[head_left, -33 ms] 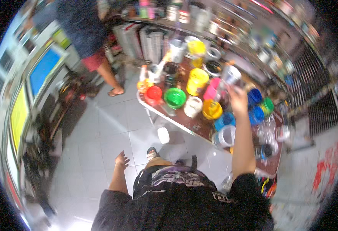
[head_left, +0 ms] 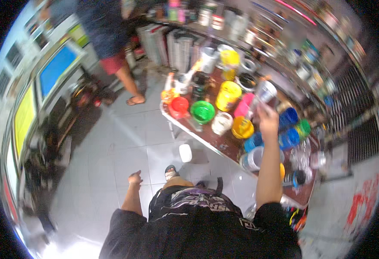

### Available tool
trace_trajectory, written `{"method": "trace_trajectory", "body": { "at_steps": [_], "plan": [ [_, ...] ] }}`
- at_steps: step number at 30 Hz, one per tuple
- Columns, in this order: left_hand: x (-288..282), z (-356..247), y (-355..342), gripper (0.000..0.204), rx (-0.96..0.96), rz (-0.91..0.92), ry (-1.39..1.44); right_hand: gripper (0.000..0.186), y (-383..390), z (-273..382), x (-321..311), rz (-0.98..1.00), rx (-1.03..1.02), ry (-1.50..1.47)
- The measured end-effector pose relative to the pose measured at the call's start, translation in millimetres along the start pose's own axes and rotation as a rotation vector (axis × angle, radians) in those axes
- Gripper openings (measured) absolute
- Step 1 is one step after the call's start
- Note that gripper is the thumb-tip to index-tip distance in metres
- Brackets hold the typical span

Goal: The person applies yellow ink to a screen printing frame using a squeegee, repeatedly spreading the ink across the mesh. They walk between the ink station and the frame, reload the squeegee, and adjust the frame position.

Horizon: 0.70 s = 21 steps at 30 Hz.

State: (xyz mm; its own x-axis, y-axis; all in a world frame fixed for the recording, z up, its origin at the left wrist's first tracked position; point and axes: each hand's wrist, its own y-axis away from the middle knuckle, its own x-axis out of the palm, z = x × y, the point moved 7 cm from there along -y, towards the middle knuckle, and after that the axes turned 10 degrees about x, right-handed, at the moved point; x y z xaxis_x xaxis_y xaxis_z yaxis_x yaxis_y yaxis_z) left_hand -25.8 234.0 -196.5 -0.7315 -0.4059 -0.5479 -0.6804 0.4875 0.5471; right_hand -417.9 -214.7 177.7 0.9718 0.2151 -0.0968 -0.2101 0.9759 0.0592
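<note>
My right arm reaches out over a brown table (head_left: pixel 224 142) crowded with tubs. My right hand (head_left: pixel 267 115) hovers above them, its fingers closed; blur hides what they hold. Just beyond the fingertips is a whitish cup-like container (head_left: pixel 267 91), and whether I touch it is unclear. Around this hand are a pink tub (head_left: pixel 243 105), an orange-yellow tub (head_left: pixel 243 127), blue tubs (head_left: pixel 289 138) and a pale translucent tub (head_left: pixel 251 159). My left hand (head_left: pixel 134 178) hangs over the tiled floor at my side, loosely curled, holding nothing.
Red (head_left: pixel 179 106), green (head_left: pixel 202 112) and yellow (head_left: pixel 228 96) tubs stand at the table's left part. A white object (head_left: pixel 185 153) lies by its edge. Another person (head_left: pixel 105 34) stands at the far left, near framed screens (head_left: pixel 59 70). Loaded shelves (head_left: pixel 237 26) line the back.
The whole scene has shifted slightly to the right in view. My left fingers, spread before, are drawn closer together. My right hand stays above the tubs.
</note>
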Motion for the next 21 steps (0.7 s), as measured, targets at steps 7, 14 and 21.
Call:
{"method": "trace_trajectory", "body": {
  "at_steps": [7,14,21],
  "plan": [
    [-40,82,83,0.031,-0.169,-0.142,-0.533,0.023,32,-42,111,0.257,0.134,-0.095],
    [-66,192,212,0.021,-0.153,-0.246,-0.783,0.015,87,-35,266,0.585,0.029,-0.066],
    [6,352,286,0.036,-0.583,0.347,-0.677,0.015,196,-15,439,1.041,-0.009,0.005]
  ]
}}
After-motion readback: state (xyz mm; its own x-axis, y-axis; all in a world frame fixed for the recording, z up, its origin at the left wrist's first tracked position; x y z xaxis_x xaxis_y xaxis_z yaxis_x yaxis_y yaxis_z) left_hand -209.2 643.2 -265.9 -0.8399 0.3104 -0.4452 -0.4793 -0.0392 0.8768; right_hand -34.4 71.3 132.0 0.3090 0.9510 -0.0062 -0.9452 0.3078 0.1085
